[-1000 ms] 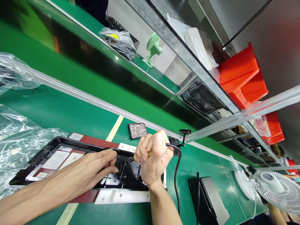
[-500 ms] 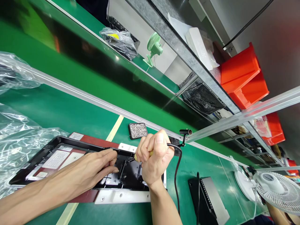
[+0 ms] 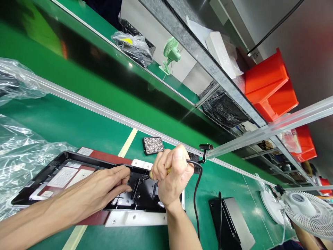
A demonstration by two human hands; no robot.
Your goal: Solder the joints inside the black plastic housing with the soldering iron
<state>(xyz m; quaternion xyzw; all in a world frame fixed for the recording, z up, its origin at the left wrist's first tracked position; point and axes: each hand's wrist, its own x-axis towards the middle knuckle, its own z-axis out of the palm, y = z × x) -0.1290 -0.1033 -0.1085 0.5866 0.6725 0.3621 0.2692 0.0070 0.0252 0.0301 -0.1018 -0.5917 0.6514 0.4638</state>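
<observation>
A soldering iron with a yellow handle (image 3: 169, 170) and black cord is gripped in my right hand (image 3: 173, 173), closed as a fist. Its metal shaft slants down left into a long black plastic housing (image 3: 65, 155). The tip is near a small black bar (image 3: 135, 188) inside the housing; whether they touch, I cannot tell. My left hand (image 3: 114, 182) lies over the housing just left of the tip, fingers curled and thumb below them. Anything between those fingers is hidden. Under the housing is a dark red fixture (image 3: 95, 218) with white blocks (image 3: 135, 218).
A small tray of metallic bits (image 3: 153, 145) and a metal tube holder (image 3: 206, 147) stand behind the housing. To the right are a black-and-silver box (image 3: 231, 222) and a white fan (image 3: 299, 208). Clear plastic wrap (image 3: 23, 163) lies left. Red bins (image 3: 272, 86) sit on the shelf.
</observation>
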